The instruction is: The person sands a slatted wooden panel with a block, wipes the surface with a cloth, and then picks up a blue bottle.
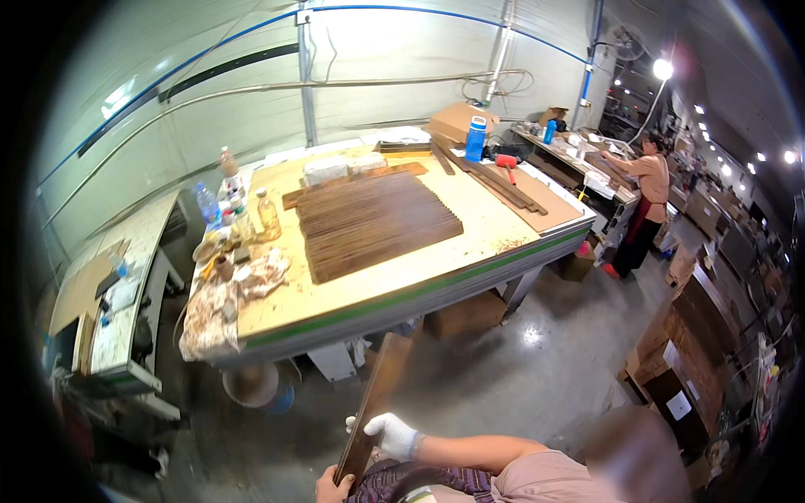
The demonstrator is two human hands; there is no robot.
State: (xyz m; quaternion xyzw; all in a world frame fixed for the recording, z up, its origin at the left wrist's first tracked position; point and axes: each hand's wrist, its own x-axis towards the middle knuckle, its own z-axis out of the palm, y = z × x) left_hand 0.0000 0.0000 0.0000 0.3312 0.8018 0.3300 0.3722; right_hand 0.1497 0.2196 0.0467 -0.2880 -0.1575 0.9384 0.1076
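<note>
A long, dark brown wooden board (379,387) is held tilted, its far end up by the front edge of the worktable. My right hand (392,436), in a white glove, is closed around the board's right side. Lower down, my left hand (332,486) looks bare and grips the near end, with its thumb on the face; the left forearm is out of view. On the worktable (277,314), past the board, lies a wide row of similar brown strips (373,220), packed side by side.
Bottles (267,214), cups and a stained cloth (220,314) crowd the table's left end. A blue bottle (475,138), a red-headed tool (506,161) and loose strips (507,189) lie right. A bucket (251,386) stands beneath. A co-worker (646,197) stands at another bench. Cardboard boxes (683,352) stand right.
</note>
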